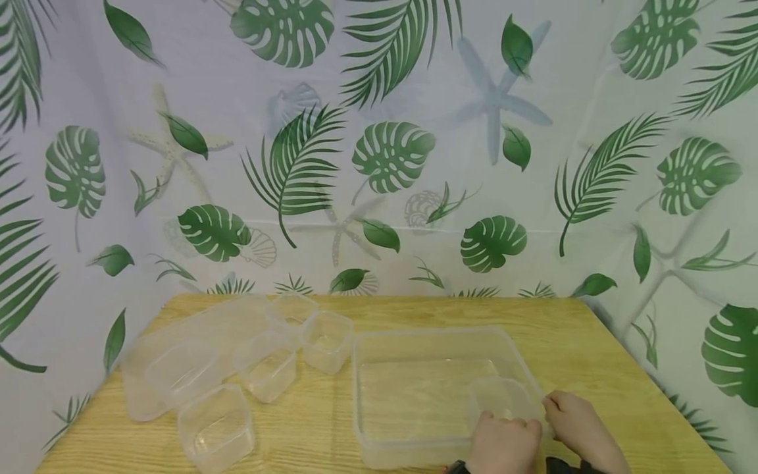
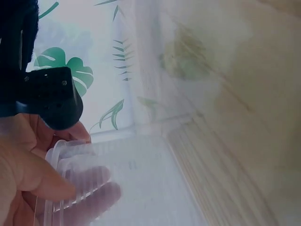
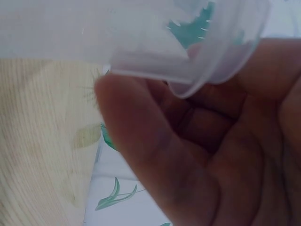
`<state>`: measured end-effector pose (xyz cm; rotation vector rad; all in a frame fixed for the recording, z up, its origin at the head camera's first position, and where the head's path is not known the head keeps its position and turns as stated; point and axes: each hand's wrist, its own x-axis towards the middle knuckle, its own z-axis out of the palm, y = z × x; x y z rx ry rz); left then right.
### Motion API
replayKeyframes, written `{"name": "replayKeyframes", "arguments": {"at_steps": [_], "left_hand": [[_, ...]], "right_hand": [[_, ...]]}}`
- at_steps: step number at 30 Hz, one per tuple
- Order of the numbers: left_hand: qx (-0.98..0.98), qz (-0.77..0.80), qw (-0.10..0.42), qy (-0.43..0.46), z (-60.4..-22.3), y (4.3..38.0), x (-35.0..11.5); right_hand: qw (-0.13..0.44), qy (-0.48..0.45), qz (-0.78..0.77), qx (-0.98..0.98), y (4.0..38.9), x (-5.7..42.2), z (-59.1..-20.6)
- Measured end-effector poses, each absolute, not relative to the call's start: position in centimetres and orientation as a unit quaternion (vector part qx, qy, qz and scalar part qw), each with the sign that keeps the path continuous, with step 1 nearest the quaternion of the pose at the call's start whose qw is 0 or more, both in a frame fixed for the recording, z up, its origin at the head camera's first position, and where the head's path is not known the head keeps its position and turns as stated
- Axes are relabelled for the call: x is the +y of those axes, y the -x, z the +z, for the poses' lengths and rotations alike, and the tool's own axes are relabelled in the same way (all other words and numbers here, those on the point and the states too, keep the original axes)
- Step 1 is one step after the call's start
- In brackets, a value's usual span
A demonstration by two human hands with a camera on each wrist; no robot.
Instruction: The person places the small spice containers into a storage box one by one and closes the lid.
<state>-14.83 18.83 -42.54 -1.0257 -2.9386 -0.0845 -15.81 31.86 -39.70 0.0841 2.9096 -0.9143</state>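
A small clear plastic container (image 1: 500, 395) is in the front right part of a large clear rectangular container (image 1: 387, 447). My left hand (image 1: 503, 444) grips the small container by its near edge. In the left wrist view, the thumb of the left hand (image 2: 42, 174) lies on one side of the small container's rim (image 2: 59, 150), and fingers show through its ribbed clear wall. At the right side of the large container, my right hand (image 1: 577, 424) holds its rim. Close up in the right wrist view, fingers of the right hand (image 3: 188, 141) curl around a clear rim (image 3: 202, 80).
Several more small clear containers (image 1: 216, 428) stand on the left of the wooden table (image 1: 308, 428). A large clear flat lid (image 1: 142, 395) lies among them at the back left. A leaf-printed cloth (image 1: 379, 197) hangs behind the table and along both sides.
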Motion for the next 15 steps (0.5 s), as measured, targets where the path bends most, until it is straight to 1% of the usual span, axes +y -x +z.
{"name": "replayKeyframes", "arguments": {"at_steps": [7, 11, 15], "left_hand": [[-0.940, -0.033, 0.042, 0.336, -42.65, 14.75, 19.46], [-0.938, -0.030, 0.051, 0.342, -42.61, 14.73, 19.58], [-0.936, -0.032, 0.047, 0.347, -42.50, 14.68, 19.58]], "right_hand": [[0.027, -0.023, -0.300, 0.953, 15.67, 31.80, -39.78], [0.034, -0.026, -0.298, 0.953, 15.70, 31.89, -39.81], [0.045, -0.031, -0.305, 0.951, 15.75, 32.04, -39.73]]}}
